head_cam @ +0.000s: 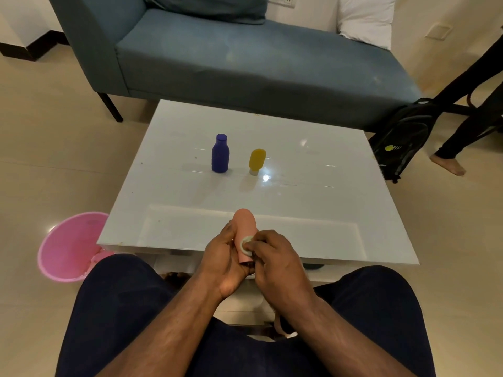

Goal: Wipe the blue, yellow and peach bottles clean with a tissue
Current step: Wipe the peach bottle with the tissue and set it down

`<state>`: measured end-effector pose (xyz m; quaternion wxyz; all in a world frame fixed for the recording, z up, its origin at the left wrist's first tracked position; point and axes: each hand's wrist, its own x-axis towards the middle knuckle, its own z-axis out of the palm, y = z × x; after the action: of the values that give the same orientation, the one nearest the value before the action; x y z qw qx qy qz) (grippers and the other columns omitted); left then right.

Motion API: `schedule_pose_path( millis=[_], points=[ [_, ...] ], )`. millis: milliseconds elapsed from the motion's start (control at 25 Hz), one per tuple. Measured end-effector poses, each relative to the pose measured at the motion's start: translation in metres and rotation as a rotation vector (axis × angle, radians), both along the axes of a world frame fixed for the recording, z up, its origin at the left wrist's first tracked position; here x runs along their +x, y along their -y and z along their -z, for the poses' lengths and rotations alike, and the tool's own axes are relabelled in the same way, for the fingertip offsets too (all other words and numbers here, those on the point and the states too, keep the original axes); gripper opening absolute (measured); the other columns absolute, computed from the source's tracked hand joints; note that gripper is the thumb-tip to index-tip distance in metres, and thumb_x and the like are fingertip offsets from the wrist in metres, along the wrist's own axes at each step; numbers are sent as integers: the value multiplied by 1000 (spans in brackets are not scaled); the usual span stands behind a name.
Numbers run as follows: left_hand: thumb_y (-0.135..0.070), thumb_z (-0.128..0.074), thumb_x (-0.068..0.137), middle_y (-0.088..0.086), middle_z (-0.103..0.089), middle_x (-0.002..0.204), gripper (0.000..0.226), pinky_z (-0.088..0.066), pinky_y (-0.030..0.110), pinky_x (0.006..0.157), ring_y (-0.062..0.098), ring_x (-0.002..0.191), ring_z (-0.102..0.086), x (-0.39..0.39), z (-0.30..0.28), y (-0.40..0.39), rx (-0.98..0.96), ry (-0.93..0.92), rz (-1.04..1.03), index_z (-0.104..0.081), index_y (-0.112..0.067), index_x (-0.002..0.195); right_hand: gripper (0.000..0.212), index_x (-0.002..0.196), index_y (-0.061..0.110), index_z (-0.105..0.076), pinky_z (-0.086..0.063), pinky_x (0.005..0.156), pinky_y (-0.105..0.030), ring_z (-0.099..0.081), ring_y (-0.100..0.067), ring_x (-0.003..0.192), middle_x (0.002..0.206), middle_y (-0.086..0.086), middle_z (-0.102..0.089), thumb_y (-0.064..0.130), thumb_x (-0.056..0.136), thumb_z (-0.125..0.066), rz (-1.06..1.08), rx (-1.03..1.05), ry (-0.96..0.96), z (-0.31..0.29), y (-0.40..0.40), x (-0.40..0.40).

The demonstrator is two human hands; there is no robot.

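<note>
Gripped in the left hand [227, 263], fingers curled round its lower half, the peach bottle [245, 229] is held over the near edge of the table, its rounded matte end pointing away from the person. Against its side the right hand [275, 263] pinches a small wad of pale tissue [246, 244]; how much tissue is folded under the fingers cannot be made out.

Behind everything stands a blue-grey fabric sofa [245, 58] with a white pillow [366, 20]. In front of it sits the glossy white rectangular table [313, 202], its top mirroring a ceiling light. A round pink plastic bin [68, 248] stands on the tiled floor at the table's left corner, and a black backpack [402, 137] leans at the right. Mid-table, well apart from the hands, the blue bottle [220, 155] stands upright, cylindrical with a narrow cap. Just beside it the smaller yellow bottle [256, 160] stands on its pale cap.
</note>
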<state>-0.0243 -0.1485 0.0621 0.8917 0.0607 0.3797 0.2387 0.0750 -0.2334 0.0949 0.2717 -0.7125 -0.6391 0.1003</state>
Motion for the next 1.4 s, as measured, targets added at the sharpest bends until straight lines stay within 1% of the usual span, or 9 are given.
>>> schedule_pose_path(
  millis=[200, 360, 520, 680, 800, 880, 1040, 1240, 1400],
  points=[
    [-43, -45, 103, 19, -67, 130, 50, -56, 48, 85, 34, 113, -66, 3, -5, 1, 23, 17, 15, -54, -11, 139, 20, 104, 16, -70, -52, 79, -32, -55, -15, 94, 104, 2, -60, 12, 87, -61, 136, -19, -5, -4, -34, 17],
    [-46, -42, 104, 19, -73, 113, 53, -59, 45, 75, 32, 98, -72, -2, -4, 0, 14, 15, 24, -56, -4, 134, 28, 105, 15, -69, -53, 76, -33, -56, -20, 94, 106, -4, -63, 5, 79, -66, 10, -40, 76, -2, -11, 0],
    [-43, -45, 103, 20, -69, 124, 51, -52, 51, 93, 35, 112, -65, 1, -6, 3, 24, -3, 39, -55, -7, 136, 23, 104, 14, -70, -52, 79, -33, -56, -20, 97, 105, -3, -62, 8, 83, -64, 45, -28, 32, -2, -19, 11],
    [-42, -47, 101, 18, -69, 127, 48, -50, 50, 97, 34, 113, -65, 4, -6, 6, 61, -5, 42, -55, -13, 138, 23, 108, 15, -69, -50, 81, -30, -53, -19, 99, 108, -1, -61, 11, 86, -64, 127, -47, 72, -6, -35, 20],
    [-54, -38, 103, 18, -72, 118, 58, -58, 49, 82, 34, 106, -71, 1, -4, 5, 88, -13, 78, -59, -9, 133, 31, 106, 17, -70, -51, 73, -29, -54, -20, 91, 103, -1, -64, 10, 76, -72, -33, -91, 163, -6, -11, 1],
    [-61, -35, 101, 18, -73, 118, 65, -57, 48, 82, 34, 106, -71, 1, -4, 6, 126, -27, 105, -62, -10, 130, 32, 106, 17, -70, -51, 72, -29, -54, -20, 91, 102, -1, -63, 11, 75, -73, -62, -101, 177, -9, -12, 4],
    [-62, -39, 98, 15, -71, 112, 62, -51, 37, 68, 27, 90, -67, 5, -7, 10, 209, -67, 111, -63, -15, 130, 28, 113, 15, -67, -46, 84, -26, -52, -19, 102, 108, -2, -60, 10, 86, -63, 167, -66, 75, -13, -46, 28],
    [-60, -32, 102, 16, -71, 124, 62, -53, 51, 93, 31, 116, -68, 4, -6, 8, 253, -83, 107, -65, -16, 130, 32, 110, 18, -68, -46, 77, -25, -49, -17, 95, 105, 0, -62, 15, 79, -70, -82, -111, 262, -16, -25, 0],
    [-64, -38, 96, 17, -69, 125, 64, -53, 47, 85, 30, 107, -67, 6, -7, 8, 256, -121, 85, -64, -17, 130, 32, 120, 15, -63, -40, 83, -22, -50, -18, 103, 112, -3, -59, 17, 89, -62, 132, -96, 137, -12, -44, 24]
  ],
)
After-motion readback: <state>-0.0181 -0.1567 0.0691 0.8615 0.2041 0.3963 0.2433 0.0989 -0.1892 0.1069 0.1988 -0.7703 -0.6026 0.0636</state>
